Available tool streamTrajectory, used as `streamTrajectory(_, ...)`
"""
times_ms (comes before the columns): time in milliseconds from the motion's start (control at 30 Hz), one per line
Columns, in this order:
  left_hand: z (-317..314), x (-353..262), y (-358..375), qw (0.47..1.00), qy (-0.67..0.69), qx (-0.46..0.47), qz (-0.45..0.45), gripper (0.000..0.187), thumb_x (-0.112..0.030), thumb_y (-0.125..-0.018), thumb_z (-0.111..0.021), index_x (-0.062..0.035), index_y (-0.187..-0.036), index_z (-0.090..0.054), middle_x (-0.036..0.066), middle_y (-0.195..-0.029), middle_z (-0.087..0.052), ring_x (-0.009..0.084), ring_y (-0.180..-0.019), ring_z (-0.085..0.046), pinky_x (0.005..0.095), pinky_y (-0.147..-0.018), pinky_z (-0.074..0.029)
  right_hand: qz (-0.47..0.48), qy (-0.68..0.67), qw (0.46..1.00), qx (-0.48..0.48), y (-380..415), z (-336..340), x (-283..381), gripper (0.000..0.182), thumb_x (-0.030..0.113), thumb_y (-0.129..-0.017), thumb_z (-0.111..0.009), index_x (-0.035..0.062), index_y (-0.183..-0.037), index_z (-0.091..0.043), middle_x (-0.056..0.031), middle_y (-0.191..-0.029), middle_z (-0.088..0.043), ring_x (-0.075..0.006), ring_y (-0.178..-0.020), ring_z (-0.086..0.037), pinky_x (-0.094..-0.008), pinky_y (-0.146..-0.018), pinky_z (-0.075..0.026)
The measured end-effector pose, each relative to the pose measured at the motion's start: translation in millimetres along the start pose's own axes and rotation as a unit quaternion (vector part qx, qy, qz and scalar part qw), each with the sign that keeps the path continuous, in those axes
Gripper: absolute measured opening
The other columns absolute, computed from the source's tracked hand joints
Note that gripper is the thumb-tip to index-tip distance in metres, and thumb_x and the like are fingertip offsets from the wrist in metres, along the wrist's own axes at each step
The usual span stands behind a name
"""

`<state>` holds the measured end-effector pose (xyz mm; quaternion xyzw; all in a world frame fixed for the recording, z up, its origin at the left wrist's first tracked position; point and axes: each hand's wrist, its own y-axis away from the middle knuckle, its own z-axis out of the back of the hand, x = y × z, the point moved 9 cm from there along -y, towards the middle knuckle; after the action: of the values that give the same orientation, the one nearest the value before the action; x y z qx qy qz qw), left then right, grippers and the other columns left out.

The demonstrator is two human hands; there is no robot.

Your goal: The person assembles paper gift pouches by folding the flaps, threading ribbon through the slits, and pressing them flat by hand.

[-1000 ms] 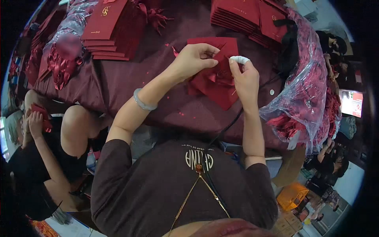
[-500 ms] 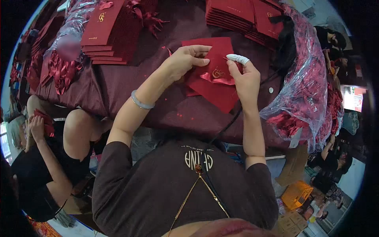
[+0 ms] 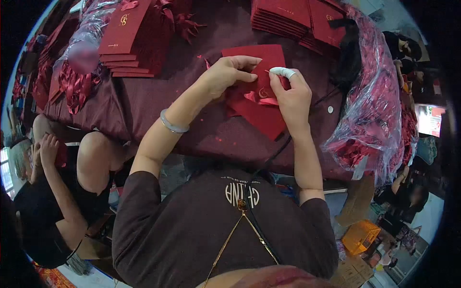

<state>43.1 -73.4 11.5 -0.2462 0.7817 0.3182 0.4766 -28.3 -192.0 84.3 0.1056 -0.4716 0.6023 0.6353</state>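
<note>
My left hand (image 3: 228,77) holds a small flat red paper gift bag (image 3: 265,60) with a gold emblem, thumb on its front and fingers at the top left. At the bag's right side, my right hand (image 3: 294,93) is closed in a pinch, a white cover on one finger. A thin red tip, apparently the end of a ribbon or cord, shows at the pinching fingertips. A shiny red ribbon (image 3: 266,101) lies loosely over the lower front, below the emblem. Another red paper piece (image 3: 261,120) lies underneath on the cloth-covered table.
Stacks of red bags stand at upper left (image 3: 126,38) and upper right (image 3: 283,17). Clear plastic (image 3: 367,105) wraps red ribbons at right. A black cable (image 3: 283,146) crosses the table edge. Another person (image 3: 57,192) sits at left. An orange crate (image 3: 361,237) is on the floor.
My right hand has moved slightly left across the bag's front, with the thin red tip still at its fingertips. My left hand has barely shifted.
</note>
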Motion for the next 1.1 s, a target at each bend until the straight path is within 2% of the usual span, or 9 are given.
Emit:
streamTrajectory(200,-6.7,-8.6,4.9,0.999,-0.018,0.008,-0.032,0.041,0.007,-0.078,-0.059,0.0031,-0.119,-0.056,0.008,-0.104,-0.063,0.0122,-0.09,-0.06,0.0233,-0.081,-0.048,-0.012,0.012,1.0,0.01,-0.2,-3.2,-0.8,0.012,0.011,-0.081,-0.064,0.0006,-0.087,-0.065,-0.0125,-0.084,-0.062,-0.027,-0.078,-0.062,-0.0348,-0.07,-0.047)
streamTrajectory(267,-6.7,-7.5,4.9,0.999,-0.02,0.013,-0.047,0.041,0.006,-0.078,-0.06,0.0034,-0.119,-0.056,0.008,-0.103,-0.063,0.0119,-0.089,-0.06,0.0231,-0.081,-0.048,0.016,0.06,0.998,0.009,1.0,-4.8,2.7,0.012,0.009,-0.081,-0.063,-0.0003,-0.087,-0.062,-0.0132,-0.084,-0.06,-0.0296,-0.077,-0.06,-0.0371,-0.069,-0.047)
streamTrajectory(333,-4.7,-3.1,4.2,0.993,-0.112,0.002,-0.036,0.046,0.003,-0.078,-0.063,0.0039,-0.123,-0.053,0.011,-0.109,-0.062,0.0124,-0.091,-0.061,0.0239,-0.083,-0.048,0.039,0.08,0.996,0.011,3.0,-7.5,7.9,0.011,0.008,-0.081,-0.063,-0.0006,-0.087,-0.061,-0.0135,-0.084,-0.059,-0.0304,-0.077,-0.059,-0.038,-0.069,-0.047)
streamTrajectory(600,-7.7,-9.8,10.1,0.992,-0.101,-0.013,-0.07,0.044,0.003,-0.08,-0.062,0.0057,-0.122,-0.052,0.012,-0.109,-0.062,0.0132,-0.09,-0.062,0.0235,-0.081,-0.049,0.154,0.187,0.97,-0.018,10.7,-17.2,29.3,0.011,0.004,-0.079,-0.062,-0.0011,-0.089,-0.058,-0.0138,-0.085,-0.056,-0.0306,-0.082,-0.056,-0.0389,-0.071,-0.046)
streamTrajectory(800,-10.4,-15.8,16.8,0.985,-0.125,-0.044,-0.111,0.046,0.001,-0.079,-0.066,0.0062,-0.123,-0.052,0.011,-0.109,-0.061,0.0134,-0.094,-0.06,0.0252,-0.083,-0.049,0.021,0.065,0.998,-0.014,3.7,-12.2,6.4,0.012,0.008,-0.082,-0.061,-0.0009,-0.091,-0.061,-0.0144,-0.088,-0.059,-0.032,-0.081,-0.059,-0.0384,-0.071,-0.047)
streamTrajectory(867,-11.5,-13.9,18.0,0.978,-0.155,-0.053,-0.128,0.045,0.0,-0.079,-0.066,0.0062,-0.122,-0.052,0.011,-0.109,-0.06,0.0134,-0.095,-0.059,0.0253,-0.083,-0.048,-0.11,-0.022,0.994,0.007,4.0,-15.5,-21.9,0.013,0.01,-0.083,-0.06,-0.0006,-0.091,-0.061,-0.0147,-0.088,-0.059,-0.0324,-0.08,-0.06,-0.0385,-0.071,-0.047)
streamTrajectory(933,-9.2,-14.0,17.6,0.97,-0.153,-0.078,-0.173,0.043,-0.003,-0.074,-0.068,0.0011,-0.116,-0.059,0.013,-0.102,-0.06,0.0134,-0.087,-0.061,0.025,-0.075,-0.05,-0.101,-0.009,0.995,-0.001,3.9,-15.8,-19.3,0.012,0.008,-0.083,-0.061,-0.0009,-0.091,-0.061,-0.0144,-0.088,-0.059,-0.0319,-0.079,-0.06,-0.0381,-0.07,-0.048)
streamTrajectory(1000,-8.5,-12.2,17.7,0.971,-0.14,-0.082,-0.177,0.042,-0.003,-0.074,-0.068,0.0004,-0.116,-0.06,0.013,-0.101,-0.06,0.0136,-0.086,-0.061,0.0252,-0.075,-0.05,0.1,0.071,0.991,-0.05,7.0,-12.0,14.5,0.012,0.005,-0.081,-0.062,-0.0013,-0.091,-0.059,-0.0141,-0.087,-0.059,-0.0313,-0.078,-0.06,-0.0373,-0.069,-0.048)
streamTrajectory(1100,-10.8,-19.1,22.9,0.97,-0.152,-0.083,-0.172,0.043,0.0,-0.076,-0.067,0.0018,-0.118,-0.057,0.012,-0.105,-0.059,0.0137,-0.092,-0.059,0.0254,-0.08,-0.049,0.17,0.123,0.975,-0.072,9.8,-11.3,27.7,0.013,0.002,-0.079,-0.064,-0.0013,-0.091,-0.058,-0.014,-0.087,-0.058,-0.0309,-0.078,-0.06,-0.0371,-0.067,-0.049)
